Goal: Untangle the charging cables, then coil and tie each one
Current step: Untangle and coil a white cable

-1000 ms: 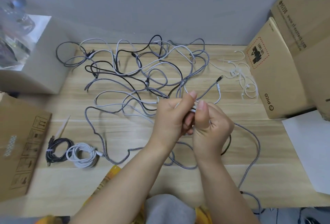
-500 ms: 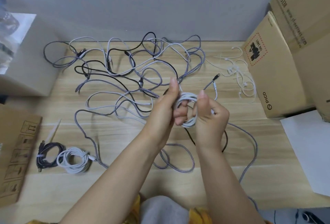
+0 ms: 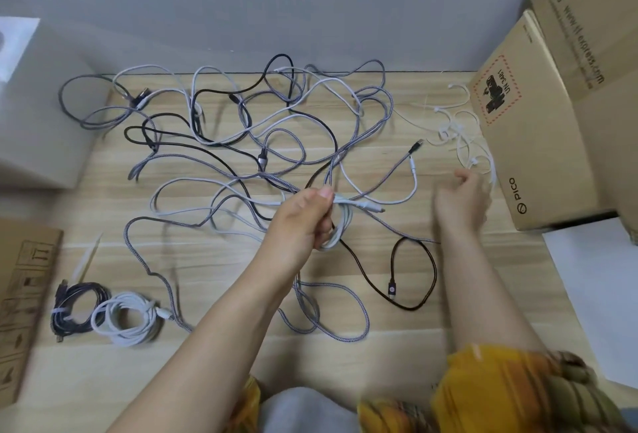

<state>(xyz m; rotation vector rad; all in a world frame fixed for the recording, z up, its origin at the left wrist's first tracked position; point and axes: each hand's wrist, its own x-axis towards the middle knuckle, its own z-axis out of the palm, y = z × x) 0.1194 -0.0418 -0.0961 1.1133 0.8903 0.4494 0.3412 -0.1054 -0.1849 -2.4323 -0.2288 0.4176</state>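
Observation:
My left hand (image 3: pixel 303 220) grips a small coil of white cable (image 3: pixel 343 225) above the middle of the wooden table (image 3: pixel 241 356). One plug end of that coil sticks out to the right. My right hand (image 3: pixel 462 199) is off the coil, blurred, with its fingers beside a pile of white cable ties (image 3: pixel 455 132); it holds nothing that I can see. Behind my hands lies a tangle of grey, white and black cables (image 3: pixel 262 142). A loose black cable (image 3: pixel 392 289) loops between my forearms.
Two tied coils, one black (image 3: pixel 74 308) and one white (image 3: pixel 127 317), lie front left, with a single white tie (image 3: pixel 86 256) behind them. A PICO cardboard box (image 3: pixel 538 129) stands right, a flat carton (image 3: pixel 20 294) left, a pale box (image 3: pixel 38 115) back left, and white paper (image 3: pixel 597 294) front right.
My right hand has let go of the white coil and moved right to the pile of ties. My left hand alone keeps hold of the coil.

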